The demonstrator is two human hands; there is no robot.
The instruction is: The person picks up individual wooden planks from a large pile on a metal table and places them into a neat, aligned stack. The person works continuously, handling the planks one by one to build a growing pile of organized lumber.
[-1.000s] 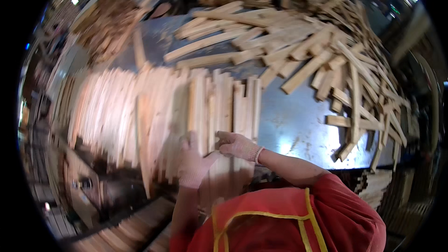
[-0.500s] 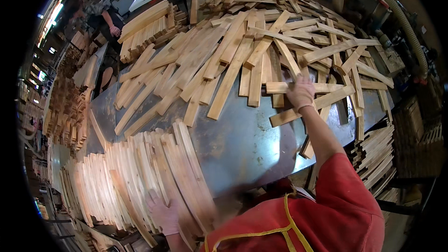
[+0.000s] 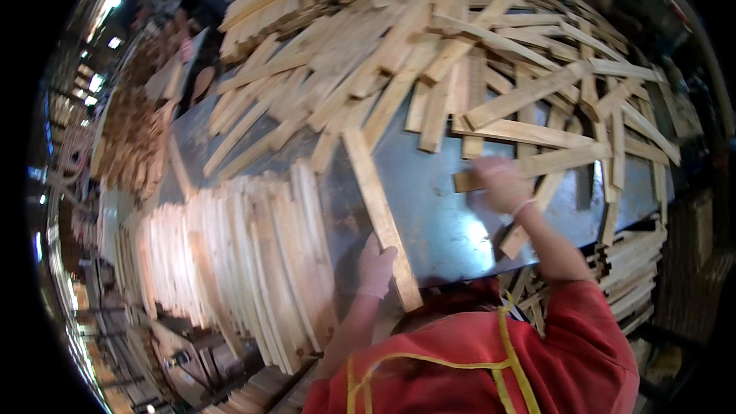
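Note:
A wooden slat (image 3: 381,218) slants across the metal table, its near end at the table's front edge. My left hand (image 3: 376,268) is closed on its left side, near that end. To the right, my right hand (image 3: 502,185) is smeared by motion at the left end of another wooden slat (image 3: 563,159); whether its fingers grip it cannot be made out. Beyond both hands spreads a loose pile of wooden slats (image 3: 360,54). Left of my left hand, a row of slats (image 3: 230,261) stands packed side by side.
The metal table (image 3: 429,230) shows bare between the pile and the packed row. A neat stack of wood (image 3: 264,8) is at the far left. More slats are stacked low at the right (image 3: 632,268). A hose (image 3: 698,46) hangs at the far right.
My left hand has moved right, off the packed row, and now holds a slat angled across the table. My right hand has shifted nearer to me. The whole view has also shifted.

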